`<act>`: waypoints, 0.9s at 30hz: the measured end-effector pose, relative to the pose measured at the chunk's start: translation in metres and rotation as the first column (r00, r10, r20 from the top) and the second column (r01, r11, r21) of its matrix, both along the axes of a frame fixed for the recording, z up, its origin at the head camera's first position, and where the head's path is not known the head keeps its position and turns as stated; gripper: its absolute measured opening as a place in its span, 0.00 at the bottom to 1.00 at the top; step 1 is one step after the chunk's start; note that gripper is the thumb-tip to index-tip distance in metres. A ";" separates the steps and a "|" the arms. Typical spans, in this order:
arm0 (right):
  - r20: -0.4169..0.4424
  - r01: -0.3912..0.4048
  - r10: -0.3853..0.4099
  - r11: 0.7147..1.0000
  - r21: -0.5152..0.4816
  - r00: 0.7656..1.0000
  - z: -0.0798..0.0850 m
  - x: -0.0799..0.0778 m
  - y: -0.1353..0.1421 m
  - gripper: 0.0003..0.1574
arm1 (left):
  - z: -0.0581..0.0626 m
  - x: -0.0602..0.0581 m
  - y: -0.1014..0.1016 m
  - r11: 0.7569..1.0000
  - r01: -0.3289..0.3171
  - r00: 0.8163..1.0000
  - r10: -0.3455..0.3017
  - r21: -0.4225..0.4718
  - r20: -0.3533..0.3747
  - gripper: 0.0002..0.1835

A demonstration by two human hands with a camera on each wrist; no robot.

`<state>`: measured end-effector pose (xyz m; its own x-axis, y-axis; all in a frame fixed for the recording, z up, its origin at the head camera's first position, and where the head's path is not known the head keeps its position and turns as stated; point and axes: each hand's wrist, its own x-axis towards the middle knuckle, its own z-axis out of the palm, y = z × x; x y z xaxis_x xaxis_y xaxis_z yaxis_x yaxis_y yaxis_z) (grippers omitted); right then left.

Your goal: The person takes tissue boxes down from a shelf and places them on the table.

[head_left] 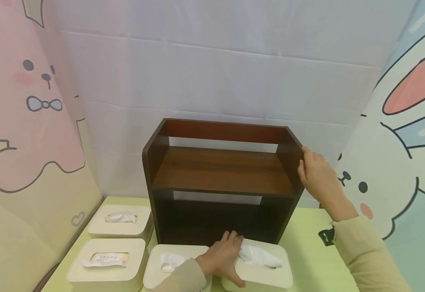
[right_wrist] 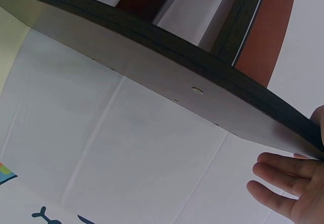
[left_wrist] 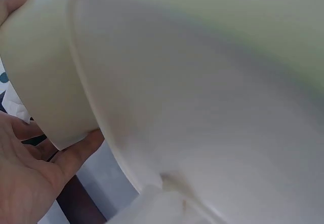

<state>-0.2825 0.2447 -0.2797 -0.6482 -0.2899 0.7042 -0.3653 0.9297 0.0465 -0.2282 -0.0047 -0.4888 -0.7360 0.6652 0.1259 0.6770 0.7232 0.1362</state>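
A dark brown two-tier shelf [head_left: 221,168] stands upright at the back of the table. My right hand [head_left: 318,174] holds the upper front edge of its right side panel [right_wrist: 187,84]; in the right wrist view the thumb and fingers lie on opposite sides of that panel. At the front right, a cream tissue box [head_left: 263,276] has white tissue showing through its lid slot. My left hand [head_left: 222,254] grips this box by its left end, thumb at the near side and fingers at the far side. Beside it, a second tissue box [head_left: 157,259] is partly covered by my left forearm.
Two more tissue boxes, one at the back left [head_left: 95,223] and one at the front left [head_left: 79,267], sit left of the shelf. A small black object [head_left: 327,236] lies by my right sleeve. Printed cloth walls [head_left: 212,73] enclose the light green table [head_left: 318,259].
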 end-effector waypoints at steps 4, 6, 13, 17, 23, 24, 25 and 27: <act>-0.002 -0.002 0.002 1.000 0.006 1.000 0.000 0.001 0.000 0.26 | -0.003 0.003 0.002 1.000 0.001 1.000 -0.001 -0.012 -0.008 0.60; -0.002 -0.002 0.002 1.000 0.008 1.000 0.000 0.001 0.000 0.26 | -0.004 0.005 0.002 1.000 -0.004 1.000 0.003 -0.018 -0.015 0.60; -0.003 -0.005 0.005 1.000 0.009 1.000 0.000 0.003 0.000 0.26 | -0.005 0.009 0.002 0.999 -0.028 1.000 0.027 -0.041 -0.015 0.62; -0.002 -0.005 0.005 1.000 0.008 1.000 0.002 0.004 -0.001 0.26 | -0.006 0.010 0.001 0.999 -0.037 0.999 0.036 -0.037 -0.025 0.62; -0.001 -0.005 0.005 1.000 0.010 1.000 0.003 0.005 -0.002 0.26 | -0.012 0.013 0.001 0.998 -0.048 0.999 0.047 -0.042 -0.025 0.63; -0.001 -0.004 0.004 1.000 0.011 1.000 0.003 0.005 -0.002 0.26 | -0.013 0.014 0.001 0.998 -0.048 0.999 0.047 -0.044 -0.022 0.63; 0.001 -0.003 0.003 1.000 0.010 1.000 0.003 0.005 -0.002 0.26 | -0.013 0.014 0.001 0.998 -0.049 0.999 0.048 -0.046 -0.021 0.63; -0.002 -0.001 0.001 1.000 0.011 1.000 0.004 0.005 -0.002 0.26 | -0.013 0.016 0.000 0.998 -0.047 0.999 0.046 -0.046 -0.018 0.63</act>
